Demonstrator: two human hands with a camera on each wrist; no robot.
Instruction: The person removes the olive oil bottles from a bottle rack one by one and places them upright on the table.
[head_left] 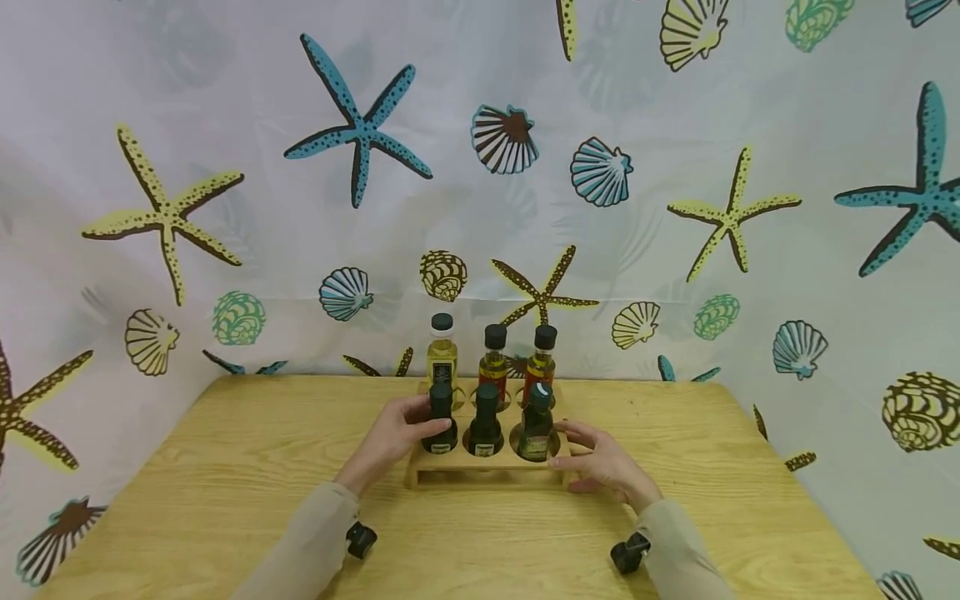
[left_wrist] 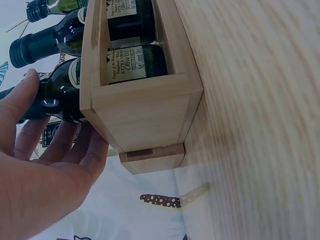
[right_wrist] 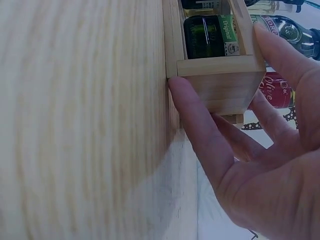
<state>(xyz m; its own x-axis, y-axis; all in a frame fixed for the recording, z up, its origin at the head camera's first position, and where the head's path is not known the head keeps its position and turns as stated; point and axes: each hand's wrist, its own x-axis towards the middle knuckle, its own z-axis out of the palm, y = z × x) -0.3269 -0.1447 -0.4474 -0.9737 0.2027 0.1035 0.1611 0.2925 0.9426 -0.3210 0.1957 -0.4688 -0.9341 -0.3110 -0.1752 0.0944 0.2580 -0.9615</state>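
Note:
A two-tier wooden rack (head_left: 465,461) holds bottles upright in round holes. Its lower front tier has three dark green bottles; the left one is an olive oil bottle (left_wrist: 60,97) with a dark cap. My left hand (head_left: 397,433) holds that bottle by its upper part, thumb in front and fingers behind, partly hidden. At the rack's right end, my right hand (head_left: 600,462) grips the corner, thumb on the upper edge and fingers along the side panel (right_wrist: 215,90). Nearest to it stands the right front bottle (head_left: 536,421), with a green label in the right wrist view.
Behind, on the rack's higher tier, stand a pale yellow oil bottle (head_left: 442,358) and two red-labelled bottles with black caps, one of them the right-hand bottle (head_left: 542,367). The wooden table (head_left: 300,450) meets a curtain (head_left: 480,208) printed with shells and starfish at the back and sides.

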